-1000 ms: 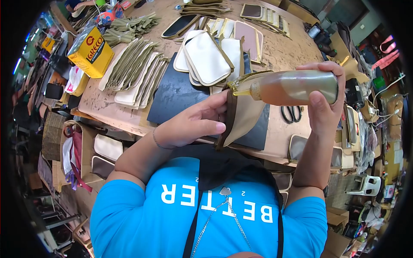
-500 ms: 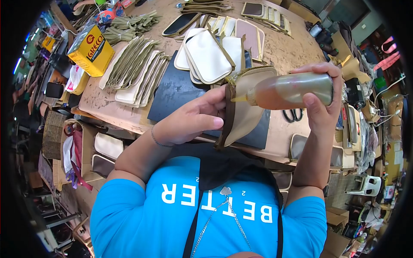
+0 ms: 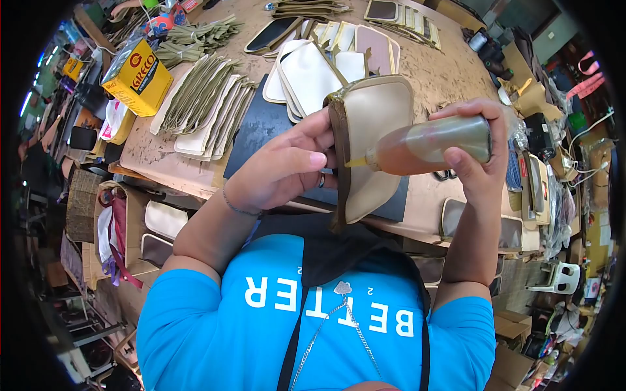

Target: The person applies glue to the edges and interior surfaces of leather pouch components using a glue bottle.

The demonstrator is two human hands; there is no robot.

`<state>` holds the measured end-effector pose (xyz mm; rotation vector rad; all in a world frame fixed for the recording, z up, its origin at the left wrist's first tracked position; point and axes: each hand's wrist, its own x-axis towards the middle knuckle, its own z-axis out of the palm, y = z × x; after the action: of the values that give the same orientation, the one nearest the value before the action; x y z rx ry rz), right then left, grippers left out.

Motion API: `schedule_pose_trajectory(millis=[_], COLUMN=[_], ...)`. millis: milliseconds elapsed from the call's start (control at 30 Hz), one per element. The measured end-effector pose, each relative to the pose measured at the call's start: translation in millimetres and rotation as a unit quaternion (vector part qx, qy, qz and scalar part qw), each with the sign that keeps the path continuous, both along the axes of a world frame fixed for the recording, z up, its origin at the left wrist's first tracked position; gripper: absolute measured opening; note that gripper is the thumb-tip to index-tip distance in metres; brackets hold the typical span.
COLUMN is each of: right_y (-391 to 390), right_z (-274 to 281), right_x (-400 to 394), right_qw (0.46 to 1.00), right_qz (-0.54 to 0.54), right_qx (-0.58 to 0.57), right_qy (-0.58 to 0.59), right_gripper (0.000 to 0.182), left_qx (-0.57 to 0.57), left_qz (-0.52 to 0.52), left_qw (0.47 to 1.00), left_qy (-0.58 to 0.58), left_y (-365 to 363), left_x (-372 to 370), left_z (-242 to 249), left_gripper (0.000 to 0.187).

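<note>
- Head view: the left hand (image 3: 280, 159) holds the panel (image 3: 379, 124) by its brown edge (image 3: 340, 146), fingers bent behind it and thumb reaching toward it; their exact grip is hidden.
- The panel is raised off the table (image 3: 450, 81), standing tilted over the black mat (image 3: 390, 203), between the two hands.
- The right hand (image 3: 479, 146) has its fingers wrapped around the bottle (image 3: 433, 144), thumb on the near side; the bottle lies almost level, amber liquid inside.
- Its nozzle (image 3: 355, 162) points at the brown edge, seemingly touching; whether liquid is flowing cannot be told.
- For an even line, the tip would best follow the edge closely, at a steady pace, under light, constant squeezing.
- The left fingers should back the edge firmly, as the thin panel looks likely to flex.
- The left thumb is best clear of the nozzle's path.
- Too hard a squeeze could spill onto the beige face.
</note>
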<state>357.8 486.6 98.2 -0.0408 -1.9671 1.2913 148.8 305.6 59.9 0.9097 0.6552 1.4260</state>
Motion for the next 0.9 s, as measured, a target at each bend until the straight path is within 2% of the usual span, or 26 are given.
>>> schedule_pose_trajectory(millis=[433,533,733,900], right_y=[-6.7,-4.8,-9.9,-9.5], right_z=[-5.9,-6.9,-11.6,-12.0], right_x=[2.1,3.7,1.9,3.6], right_qw=[0.999,0.996,0.998,0.995], right_qz=[-0.026,-0.043,-0.014,-0.011], right_qx=[0.01,0.06,0.041,0.078], right_qy=[-0.037,-0.055,-0.043,-0.063], right_gripper=[0.048,0.046,0.047,0.049], left_qx=[0.039,0.055,0.073,0.066], left_qz=[0.035,0.042,0.036,0.075], left_qw=[0.999,0.998,0.995,0.995], left_qy=[0.002,-0.015,-0.05,-0.027], left_y=[3.9,5.0,5.2,4.7], left_x=[-8.6,-9.2,-12.9,-12.6], left_z=[0.8,1.3,2.7,6.4], left_gripper=[0.079,0.076,0.069,0.069])
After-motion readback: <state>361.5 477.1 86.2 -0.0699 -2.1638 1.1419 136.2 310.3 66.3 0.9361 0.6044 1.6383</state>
